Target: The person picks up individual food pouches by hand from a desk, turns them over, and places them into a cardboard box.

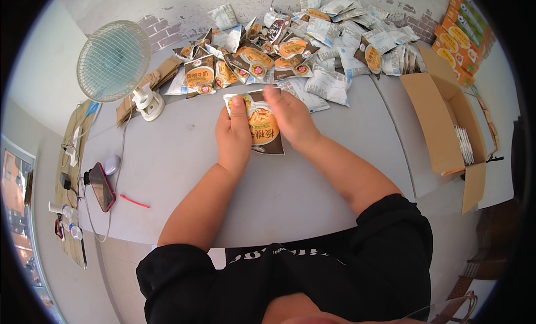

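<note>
Over the grey tabletop (pixel 293 198), a printed brown-and-orange drink pouch (pixel 264 125) is held between both hands. It looks flat, and its printing appears upside down. My left hand (pixel 235 133) grips the pouch's left side, thumb on the front face. At the opposite side my right hand (pixel 295 121) holds the upper right edge; its fingertips are blurred by motion and partly hidden. Just beyond the hands lies a large heap of similar pouches, some with the brown front (pixel 200 76) up and others with the white back (pixel 328 84) up.
On the right stands an open cardboard box (pixel 427 123) with several pouches (pixel 464 146) upright inside. Orange cartons (pixel 454 43) are stacked behind it. At left are a clip fan (pixel 114 62), folded cardboard (pixel 161 74), a phone (pixel 102 186), an earbud case (pixel 112 165) and a red strip (pixel 134 201).
</note>
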`<state>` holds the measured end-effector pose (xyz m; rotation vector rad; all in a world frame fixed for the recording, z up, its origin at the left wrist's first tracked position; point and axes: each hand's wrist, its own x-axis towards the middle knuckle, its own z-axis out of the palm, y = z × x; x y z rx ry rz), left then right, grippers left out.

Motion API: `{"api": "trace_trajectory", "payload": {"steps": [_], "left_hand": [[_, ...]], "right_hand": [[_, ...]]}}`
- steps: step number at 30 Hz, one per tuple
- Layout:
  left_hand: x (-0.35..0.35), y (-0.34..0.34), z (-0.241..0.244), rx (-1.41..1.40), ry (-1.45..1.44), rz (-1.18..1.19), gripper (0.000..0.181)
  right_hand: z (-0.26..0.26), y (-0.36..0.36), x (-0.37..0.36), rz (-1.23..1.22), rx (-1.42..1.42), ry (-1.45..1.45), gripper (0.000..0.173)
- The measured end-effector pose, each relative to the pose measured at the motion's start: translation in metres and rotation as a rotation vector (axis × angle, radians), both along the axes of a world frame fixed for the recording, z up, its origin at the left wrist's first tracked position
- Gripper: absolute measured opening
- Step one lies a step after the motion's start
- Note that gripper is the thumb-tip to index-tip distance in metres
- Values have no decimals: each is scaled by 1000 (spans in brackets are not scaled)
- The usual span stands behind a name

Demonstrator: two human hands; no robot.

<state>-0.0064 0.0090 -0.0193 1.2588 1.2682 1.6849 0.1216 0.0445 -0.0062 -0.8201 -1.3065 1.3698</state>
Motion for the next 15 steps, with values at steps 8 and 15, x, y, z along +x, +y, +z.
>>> {"api": "trace_trajectory", "payload": {"steps": [8,15], "left_hand": [[-11,10,-12,-66,-117,-140,49],[-9,6,-11,-61,-132,-211,50]], "right_hand": [[-4,-4,5,87,319,-261,36],[0,-11,6,58,445,-256,29]]}}
